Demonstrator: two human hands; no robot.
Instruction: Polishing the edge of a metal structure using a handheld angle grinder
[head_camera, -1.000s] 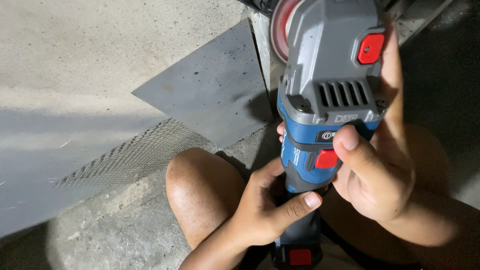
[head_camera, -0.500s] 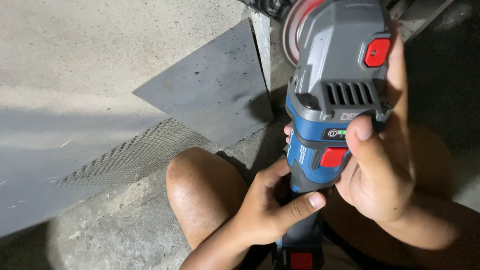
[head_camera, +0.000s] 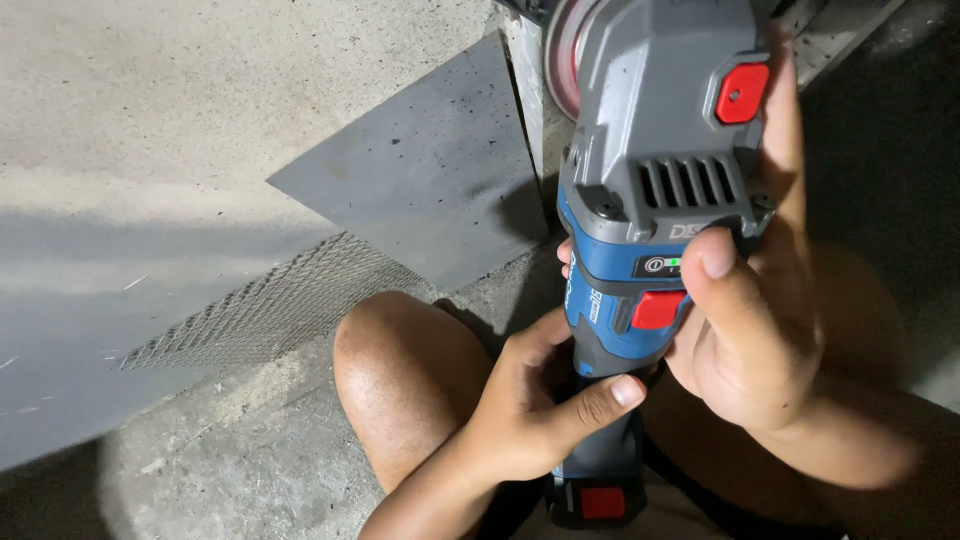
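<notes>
Crouching over a concrete floor (head_camera: 200, 90), a person holds a cordless grinder (head_camera: 650, 200) upright in front of the body, its head pointing away toward the top of the view. The tool has a grey head with cooling slots, a blue body and red buttons, and a reddish disc (head_camera: 565, 45) shows at its upper left edge, partly cut off by the frame.

The left hand (head_camera: 530, 400) is wrapped around the dark lower handle, fingers closed on it, the thumb stretched across the front just below the blue body. The right hand (head_camera: 760, 320) clasps the right side of the body, fingers running up behind the grey head, while the thumb presses on the front just beside a small green light and above a red switch (head_camera: 658, 308). Both hands are clamped firmly on the grinder. A red-tabbed battery (head_camera: 600, 500) sits at the bottom of the handle, near the lower edge of the view.

A bare knee (head_camera: 400, 370) rises just left of the left hand. Beyond it, on the floor, lies a flat grey metal sheet (head_camera: 430, 170) with a pointed corner toward the left, and a strip of fine wire mesh (head_camera: 270, 305) runs out from under its lower edge. A pale metal bar (head_camera: 525, 90) stands just beside the disc. The right side of the scene is in deep shadow.
</notes>
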